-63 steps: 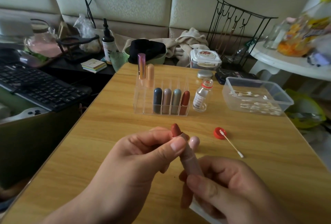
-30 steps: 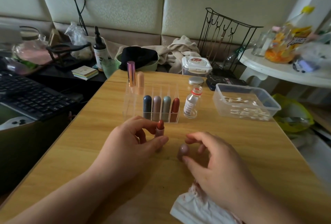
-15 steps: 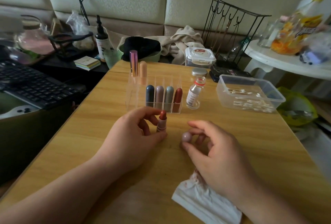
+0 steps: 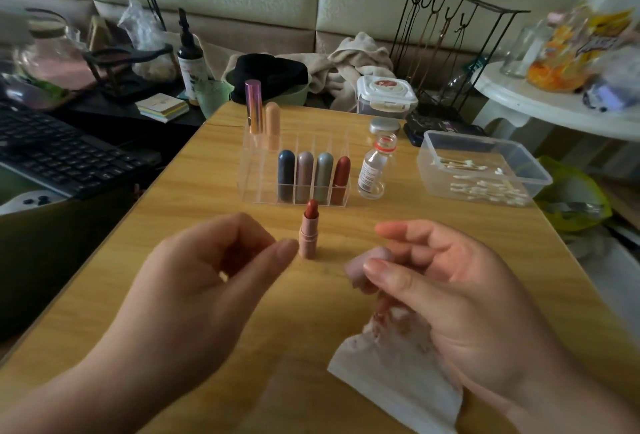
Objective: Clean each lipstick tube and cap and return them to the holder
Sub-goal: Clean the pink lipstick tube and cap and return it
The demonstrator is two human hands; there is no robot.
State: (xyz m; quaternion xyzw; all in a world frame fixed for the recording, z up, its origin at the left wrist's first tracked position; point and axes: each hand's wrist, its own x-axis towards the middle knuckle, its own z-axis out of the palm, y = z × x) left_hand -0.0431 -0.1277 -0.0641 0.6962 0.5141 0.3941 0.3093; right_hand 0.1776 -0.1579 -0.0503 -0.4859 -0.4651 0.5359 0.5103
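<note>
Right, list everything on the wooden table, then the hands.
open lipstick: 1, pink tube, red tip, upright, table centre
holder: 1, clear, behind it
capped lipsticks: 6, mixed colours, in holder
vial: 1, clear, right of holder
swab box: 1, clear, far right
tissue: 1, white, stained, under right hand
cap: 1, mauve, in right hand
left hand: empty, beside open lipstick
right hand: holding cap

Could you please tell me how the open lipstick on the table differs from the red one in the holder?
The open lipstick stands uncapped on the bare table, its red bullet exposed; the red one is capped and sits in the holder, in the rightmost front slot. The open one has a pink tube; the red one's case is brick red. Both stand upright.
</note>
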